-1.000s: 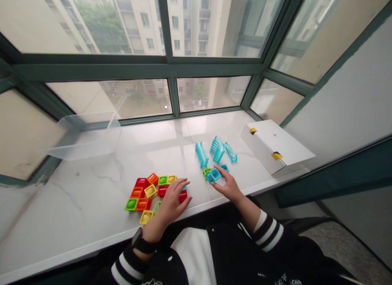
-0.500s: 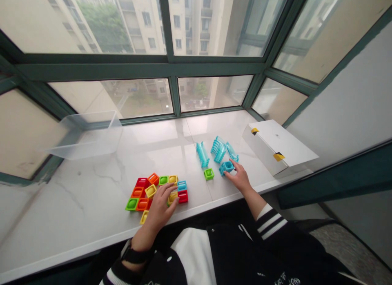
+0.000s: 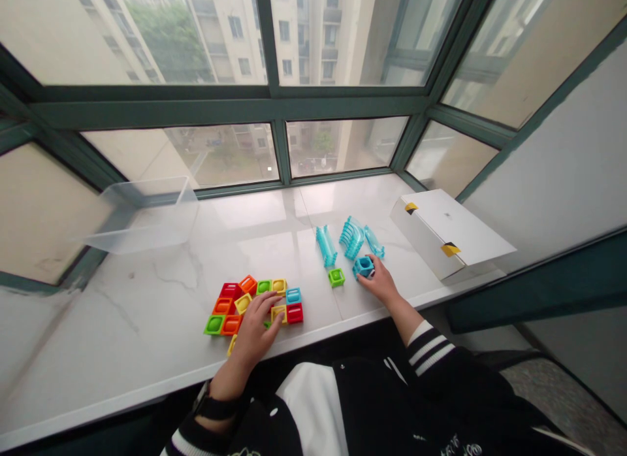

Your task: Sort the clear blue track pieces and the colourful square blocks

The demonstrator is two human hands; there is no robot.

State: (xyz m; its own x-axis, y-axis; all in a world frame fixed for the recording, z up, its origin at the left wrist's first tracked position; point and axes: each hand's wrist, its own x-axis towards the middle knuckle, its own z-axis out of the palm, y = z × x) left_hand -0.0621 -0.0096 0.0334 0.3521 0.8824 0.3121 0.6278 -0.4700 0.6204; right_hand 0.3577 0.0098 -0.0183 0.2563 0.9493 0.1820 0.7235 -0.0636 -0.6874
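Note:
My right hand (image 3: 382,281) has its thumb and fingers around a blue cube block (image 3: 363,266), which stands on the white marble sill. Just left of that block lies a small green block (image 3: 336,277). My left hand (image 3: 258,325) hovers over or rests on a cluster of colored blocks, fingers stretched out, partly hiding some of them. Around it are a red block (image 3: 294,313), a light-blue block (image 3: 292,295), a yellow block (image 3: 243,304), an orange block (image 3: 232,325) and a green block (image 3: 214,325). Whether its fingertips touch a block I cannot tell.
Behind the blue block lie a clear blue straight track piece (image 3: 326,246), a curved track piece (image 3: 351,237) and a smaller one (image 3: 374,241). A white box (image 3: 455,234) stands to the right. At the back left is a transparent bin (image 3: 161,224), beside the window.
The fingers of my right hand have closed further around the blue block, which has turned slightly. My left hand has hardly moved over the cluster. The view has shifted a little.

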